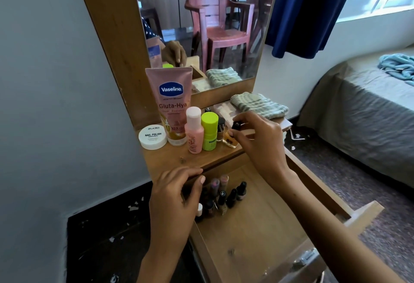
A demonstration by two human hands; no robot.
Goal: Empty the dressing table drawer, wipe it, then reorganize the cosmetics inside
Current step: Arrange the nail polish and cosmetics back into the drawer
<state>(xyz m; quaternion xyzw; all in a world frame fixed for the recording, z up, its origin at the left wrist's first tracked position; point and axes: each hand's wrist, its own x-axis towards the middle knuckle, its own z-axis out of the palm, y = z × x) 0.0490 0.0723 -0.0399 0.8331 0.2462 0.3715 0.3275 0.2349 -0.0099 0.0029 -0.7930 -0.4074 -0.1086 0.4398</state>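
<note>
Seen from the person's head, looking down: a wooden dressing table with a mirror [224, 25] stands against a grey wall, and its drawer [257, 226] is pulled well out toward the person.

On the tabletop [174, 161] stand a pink Vaseline tube [171, 101], a white nail polish remover tub [152, 137], a pink bottle [194, 129], a lime-green bottle [209, 131] and a small amber bottle [230, 138]. A folded striped cloth [259, 104] lies behind them, near the mirror.

The right hand [257, 139] reaches over the tabletop, its fingertips pinching the dark cap of the amber bottle. The left hand [177, 193] rests on the table's front edge, fingers loosely bent over it, holding nothing.

Inside the drawer, a cluster of nail polish bottles [224, 193] stands at the back left corner; the rest of the drawer floor is bare wood.

This could be the emptying or the refilling step; I cannot tell which. If refilling, the next move calls for lifting the amber bottle upright and setting it beside the nail polishes without toppling them.
</note>
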